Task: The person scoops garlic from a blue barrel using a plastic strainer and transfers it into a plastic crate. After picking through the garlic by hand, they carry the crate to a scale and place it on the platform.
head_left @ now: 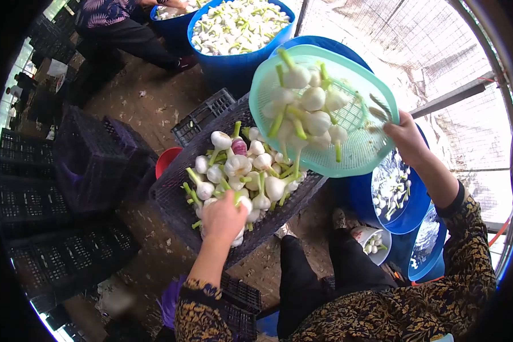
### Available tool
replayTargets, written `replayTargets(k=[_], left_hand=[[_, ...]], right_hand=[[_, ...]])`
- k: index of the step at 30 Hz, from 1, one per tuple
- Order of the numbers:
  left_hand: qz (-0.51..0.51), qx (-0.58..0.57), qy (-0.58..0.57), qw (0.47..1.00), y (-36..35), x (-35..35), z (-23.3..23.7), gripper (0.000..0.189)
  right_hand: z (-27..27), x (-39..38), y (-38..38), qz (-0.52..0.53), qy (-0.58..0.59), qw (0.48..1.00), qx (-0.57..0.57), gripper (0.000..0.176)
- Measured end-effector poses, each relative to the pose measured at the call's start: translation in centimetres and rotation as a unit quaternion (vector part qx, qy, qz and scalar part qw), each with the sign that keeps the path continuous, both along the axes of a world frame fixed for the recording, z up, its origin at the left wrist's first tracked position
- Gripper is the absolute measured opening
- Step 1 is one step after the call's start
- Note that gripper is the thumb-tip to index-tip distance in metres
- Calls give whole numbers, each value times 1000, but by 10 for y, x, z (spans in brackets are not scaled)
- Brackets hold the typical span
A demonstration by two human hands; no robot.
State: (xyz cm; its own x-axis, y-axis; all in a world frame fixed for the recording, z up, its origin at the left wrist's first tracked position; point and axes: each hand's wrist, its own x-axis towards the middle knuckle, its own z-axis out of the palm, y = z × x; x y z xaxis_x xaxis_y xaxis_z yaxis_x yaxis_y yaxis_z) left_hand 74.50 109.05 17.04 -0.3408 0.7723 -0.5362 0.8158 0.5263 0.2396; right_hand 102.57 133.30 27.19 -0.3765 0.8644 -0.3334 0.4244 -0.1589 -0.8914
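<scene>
My right hand grips the rim of a pale green plastic colander, tilted above the right end of a crate. Several garlic bulbs with short green stems lie in its left half. The dark plastic crate holds a heap of white garlic, one bulb purple-streaked. Down at the front of that heap, my left hand is closed around a garlic bulb, its fingers partly hidden.
Behind stands a blue barrel full of garlic. Blue tubs of water with floating garlic are at right, near a white bucket. Black crates are stacked left. Another person works at back left. A red bowl sits behind the crate.
</scene>
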Motion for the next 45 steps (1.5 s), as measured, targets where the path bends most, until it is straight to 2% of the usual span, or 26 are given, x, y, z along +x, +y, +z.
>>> replayTargets(k=[2, 3, 5, 6, 7, 9, 10, 12, 13, 15, 16, 19, 24, 26, 30, 32, 33, 34, 36, 37, 38, 40, 41, 42, 44, 45], left_hand=[[5, 126, 134, 983, -27, -6, 6, 44], [6, 128, 132, 983, -26, -3, 8, 44], [-32, 354, 95, 930, -20, 11, 10, 47], [-69, 373, 24, 925, -14, 22, -8, 47], [-116, 349, 13, 930, -3, 37, -24, 46], [-69, 266, -33, 961, 27, 65, -54, 48], [-66, 267, -34, 961, 39, 76, -71, 48], [-47, 256, 70, 963, 53, 91, -91, 39], [-44, 256, 69, 963, 55, 91, -96, 39], [-91, 163, 95, 978, 59, 92, -101, 23], [-94, 161, 94, 978, 55, 91, -101, 23], [-91, 242, 56, 964, 41, 84, -86, 15], [-82, 229, 21, 970, 3, 57, -35, 17], [-68, 140, 2, 988, -10, 46, -17, 22], [-6, 145, -25, 989, -27, 33, -3, 29], [68, 54, -25, 996, -30, 26, 14, 38], [77, 35, -17, 996, -31, 21, 19, 52], [75, 31, -16, 997, -27, 19, 28, 52], [152, -62, -12, 986, -11, 11, 43, 67], [148, 45, 6, 988, -14, 10, 38, 77], [148, 43, 7, 988, -13, 7, 30, 77], [119, 260, 61, 956, -4, 0, 17, 76], [115, 255, 35, 959, 7, -1, 14, 73], [111, 252, 37, 961, 22, 1, 0, 73], [128, 302, 40, 944, 48, 3, -42, 63], [123, 300, 41, 945, 56, 1, -51, 63]], right_hand=[[2, -15, 4, 20, 6, 999, 27, 46], [-1, -19, 6, 34, -10, 999, 39, 46], [-8, -27, 3, 40, -5, 997, 70, 43], [-1, -34, -1, 41, -7, 996, 73, 43], [8, -43, -7, 75, -89, 987, 114, 43], [10, -54, -11, 123, -199, 953, 191, 48], [9, -61, -12, 126, -201, 952, 192, 48], [7, -73, -19, 188, -177, 898, 355, 57], [6, -77, -23, 219, -163, 860, 431, 62], [4, -82, -27, 223, -193, 857, 422, 64], [4, -86, -29, 226, -203, 857, 417, 66], [8, -95, -33, 237, -221, 838, 438, 65], [-1, -100, -30, 210, -174, 827, 491, 68], [-3, -104, -28, 207, -170, 828, 493, 69], [-2, -107, -28, 261, -213, 795, 505, 73], [-4, -105, -27, 229, -155, 778, 563, 76], [-3, -104, -24, 226, -159, 797, 537, 76], [-3, -103, -24, 224, -159, 800, 533, 76], [-2, -104, -21, 215, -119, 845, 475, 76], [-2, -101, -20, 211, -84, 848, 479, 74], [-4, -97, -16, 211, -83, 849, 478, 74], [-11, -82, -8, 106, -78, 834, 536, 62], [-14, -70, -9, 27, -59, 922, 381, 52], [-18, -55, -9, -52, -37, 975, 212, 43], [-36, -16, 0, -93, -30, 975, 200, 27], [-36, -7, -1, -127, 21, 974, 185, 27]])
